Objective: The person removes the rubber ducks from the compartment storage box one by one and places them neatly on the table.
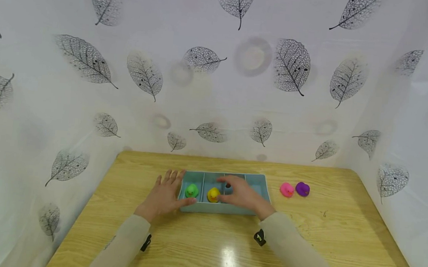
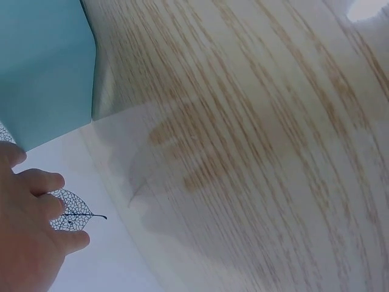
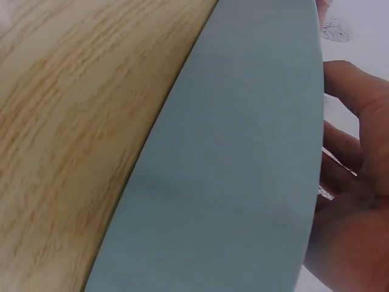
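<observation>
A blue-grey divided tray (image 1: 215, 208) lies on the table, its outer wall filling much of the right wrist view (image 3: 237, 134). In its leftmost compartment sits a green rubber duck (image 1: 191, 190); the neighbouring compartment holds a yellow rubber duck (image 1: 213, 194). My left hand (image 1: 164, 195) rests at the tray's left end with fingers spread, thumb along the front wall. Over the tray is my right hand (image 1: 244, 194), its thumb close to the yellow duck and its forefinger apart from the thumb. In the right wrist view, the tray wall hides that hand's fingertips (image 3: 343, 79).
Right of the tray, a pink rubber duck (image 1: 287, 190) and a purple rubber duck (image 1: 302, 189) lie side by side on the wooden table (image 1: 197, 242). A leaf-patterned white sheet (image 1: 232, 101) stands behind and along both sides.
</observation>
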Tool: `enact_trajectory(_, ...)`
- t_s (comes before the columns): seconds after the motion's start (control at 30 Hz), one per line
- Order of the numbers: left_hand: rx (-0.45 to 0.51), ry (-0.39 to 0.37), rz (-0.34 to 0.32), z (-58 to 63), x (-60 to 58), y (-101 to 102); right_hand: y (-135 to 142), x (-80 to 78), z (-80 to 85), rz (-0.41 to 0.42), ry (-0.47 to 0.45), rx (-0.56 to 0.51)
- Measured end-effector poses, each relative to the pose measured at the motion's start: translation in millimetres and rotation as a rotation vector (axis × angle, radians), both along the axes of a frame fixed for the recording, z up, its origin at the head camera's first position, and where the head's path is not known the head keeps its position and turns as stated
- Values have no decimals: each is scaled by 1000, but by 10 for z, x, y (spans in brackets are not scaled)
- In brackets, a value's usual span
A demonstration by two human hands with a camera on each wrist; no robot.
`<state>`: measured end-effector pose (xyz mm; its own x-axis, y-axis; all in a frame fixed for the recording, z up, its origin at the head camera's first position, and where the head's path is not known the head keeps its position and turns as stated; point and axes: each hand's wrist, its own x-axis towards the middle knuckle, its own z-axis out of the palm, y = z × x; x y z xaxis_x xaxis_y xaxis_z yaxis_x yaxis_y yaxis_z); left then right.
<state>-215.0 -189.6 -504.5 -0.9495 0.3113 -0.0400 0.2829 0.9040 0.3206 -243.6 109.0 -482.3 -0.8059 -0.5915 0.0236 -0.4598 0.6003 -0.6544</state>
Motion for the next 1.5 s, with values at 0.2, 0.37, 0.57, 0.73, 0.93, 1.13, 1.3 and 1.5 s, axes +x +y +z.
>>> enact_trajectory(0.2,8,2,1,-15,-2,0,-80,-42,-39,8,16,42)
enact_trajectory(0.37,8,14,0,-20,-7,-3,-121,-79,-60,0,30,71)
enact_trajectory(0.57,17,14,-2,-23,-2,-8,-180,-104,-61,11,58,129)
enact_trajectory(0.73,13,9,-5,-32,0,-17,-239,-122,-66,4,70,193)
enact_trajectory(0.93,15,-1,-3,-42,-9,-26,-291,-135,-30,-16,58,277)
enact_trajectory(1.13,18,0,-5,-31,-15,-23,-347,-166,-11,-8,66,340)
enact_trajectory(1.3,18,-7,-5,-6,-12,-23,-388,-184,-15,-1,51,346)
enact_trajectory(1.5,24,0,-10,-3,-13,-30,-435,-192,-42,7,34,362)
